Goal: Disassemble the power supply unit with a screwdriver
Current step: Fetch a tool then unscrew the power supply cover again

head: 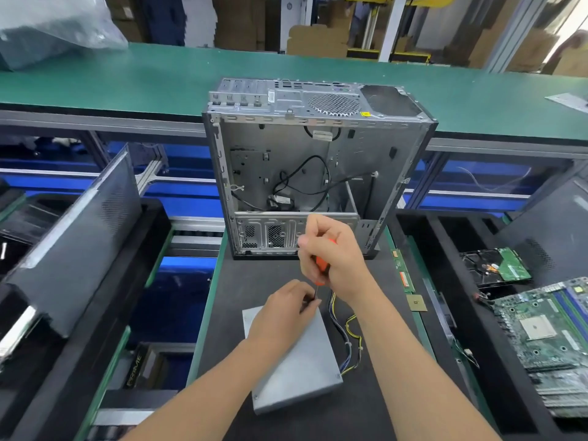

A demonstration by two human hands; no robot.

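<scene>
Power supply unit (pixel 302 361): it lies flat on the dark desk (pixel 229 297) just in front of us with its grey lid up, so the lid screws face the tool. One screw shows at the near right corner.
Right hand (pixel 331 253): it is wrapped round the orange handle of the screwdriver (pixel 321 267) and holds it nearly upright above the far right corner of the unit. We judge that this grip serves to press down and to turn.
Left hand (pixel 283 310): it lies over the lid, and its fingertips (pixel 308 305) pinch the thin shaft low down. We think it does two jobs: it keeps the box from sliding and it guides the tip to the screw head.
Tip: it is hidden behind the left fingers, so we cannot tell if it already sits in a screw.
Cables (pixel 345 338): the yellow, black and blue bundle comes out at the right side of the unit and lies loose on the desk, just beside the tool.
Computer case (pixel 318 167): it stands open just behind the hands, with only some black wires inside.
Motherboard (pixel 547 338) and hard drive (pixel 499 265): they lie to the right, well apart from the work. We suppose that parts are sorted there.
Stage: the lid is still on, so we judge that the unscrewing is at an early point.
</scene>
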